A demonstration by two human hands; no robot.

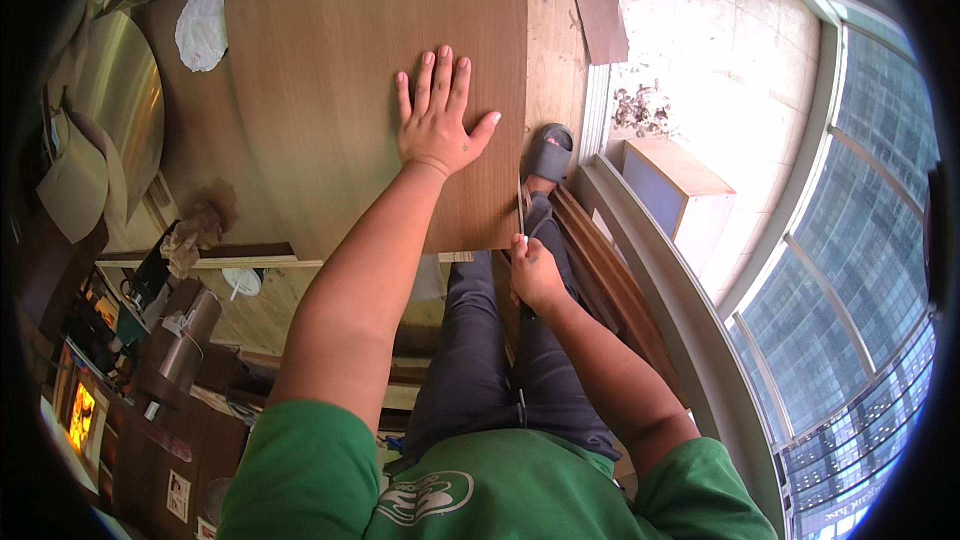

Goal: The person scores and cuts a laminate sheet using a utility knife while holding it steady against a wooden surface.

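Note:
A large brown wood-grain board [310, 60] lies flat in front of me. My left hand [438, 130] rests palm down on it, with fingers stretched out and spread, near its right side. Below and to the right, my right hand [535, 272] is closed at the board's near right corner. From its fist a thin, straight, greyish tool [521, 202] points away from me along the board's right edge. The tool looks narrow like a file or a blade, but its exact kind is unclear. Its grip is hidden inside the fingers.
My sandalled foot [550, 152] stands just right of the board. Brown wooden strips [615, 280] lie beside my leg, along a window frame [655, 265]. Outside it sits a box-like block [678, 190]. A crumpled white sheet [203, 28] lies on the board's far left.

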